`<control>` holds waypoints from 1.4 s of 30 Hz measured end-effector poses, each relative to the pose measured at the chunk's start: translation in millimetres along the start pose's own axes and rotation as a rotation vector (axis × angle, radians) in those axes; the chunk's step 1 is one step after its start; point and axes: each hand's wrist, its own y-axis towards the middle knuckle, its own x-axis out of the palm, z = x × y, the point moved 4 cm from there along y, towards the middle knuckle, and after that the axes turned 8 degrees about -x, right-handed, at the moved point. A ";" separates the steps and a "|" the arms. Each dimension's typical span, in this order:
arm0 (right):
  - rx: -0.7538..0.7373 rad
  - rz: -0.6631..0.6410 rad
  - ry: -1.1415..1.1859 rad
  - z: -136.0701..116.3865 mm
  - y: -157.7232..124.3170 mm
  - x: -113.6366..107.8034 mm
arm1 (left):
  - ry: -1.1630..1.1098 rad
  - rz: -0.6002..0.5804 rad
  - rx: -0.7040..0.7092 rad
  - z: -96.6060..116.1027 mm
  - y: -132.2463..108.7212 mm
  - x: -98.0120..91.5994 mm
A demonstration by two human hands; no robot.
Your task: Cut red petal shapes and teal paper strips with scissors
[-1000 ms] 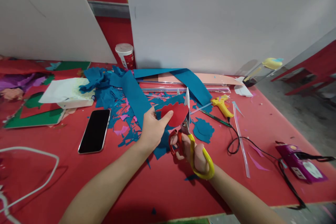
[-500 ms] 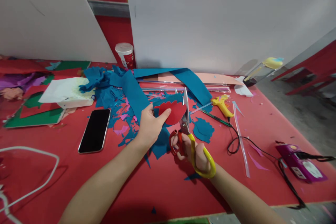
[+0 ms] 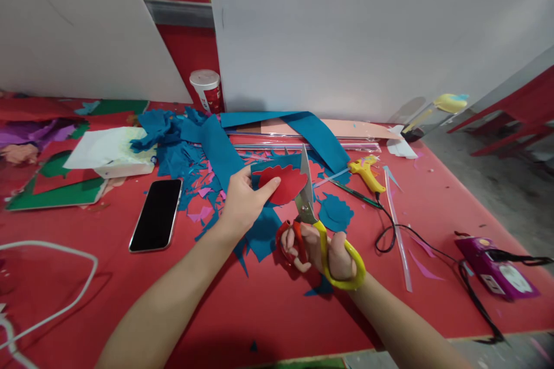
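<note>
Pinched in my left hand point(image 3: 246, 199) is a red scalloped cutout point(image 3: 283, 185) laid over a blue sheet point(image 3: 264, 166); the thumb presses on the red piece. Scissors point(image 3: 308, 199) with one yellow and one red handle loop are in my right hand point(image 3: 320, 251), thumb and fingers through the loops. Their blades point away from me and stand apart at the right edge of the red cutout and blue sheet. Right of the blades, a blue scalloped piece point(image 3: 335, 213) lies on the table. Part of the blue sheet is hidden under the red cutout.
A black-screened phone point(image 3: 156, 215) lies left of my hands, near blue scraps point(image 3: 175, 155). To the right are a yellow glue gun point(image 3: 367, 173) with a black cord and a purple power box point(image 3: 497, 268). A lidded cup point(image 3: 206, 92) stands behind, by the white panel.
The scissor handles have spread wider, and my right hand has shifted slightly right and toward me. The red cutout and my left hand have moved slightly left.
</note>
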 end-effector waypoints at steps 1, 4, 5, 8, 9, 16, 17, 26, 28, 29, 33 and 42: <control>-0.022 -0.007 0.036 -0.8 0.4 1.5 | -0.010 0.000 -0.005 -1.9 -0.2 0.7; -0.060 -0.004 0.090 -2.6 1.0 4.5 | -0.049 0.002 -0.019 -7.2 -1.9 3.4; -0.064 0.009 0.086 -2.9 1.0 4.7 | -0.059 0.008 -0.024 -8.5 -2.7 4.3; -0.060 0.040 0.056 -3.0 0.2 4.9 | -0.077 0.033 -0.031 -10.2 -5.5 6.7; -0.052 0.044 0.047 -2.7 -0.2 5.2 | -0.077 0.040 -0.032 -10.4 -6.1 7.5; -0.072 0.091 0.050 -1.2 -0.6 6.5 | -0.152 0.059 -0.068 -13.1 -7.4 11.0; -0.081 0.095 0.043 -0.7 -0.6 6.7 | -0.164 0.055 -0.076 -13.6 -7.7 11.8; -0.113 0.174 -0.021 1.7 -1.7 5.9 | -0.205 0.062 -0.111 -15.3 -9.7 14.3; -0.100 0.182 -0.034 -0.4 -0.9 7.4 | -0.207 0.063 -0.118 -16.4 -9.7 14.2; -0.094 0.187 -0.037 -1.3 -0.5 8.1 | -0.209 0.063 -0.124 -17.2 -9.7 14.2; -0.081 0.185 -0.025 -1.1 0.1 9.2 | -0.236 0.070 -0.139 -20.0 -9.5 14.6; -0.063 0.176 -0.066 1.9 -0.8 7.1 | -0.242 0.075 -0.144 -18.1 -7.9 14.8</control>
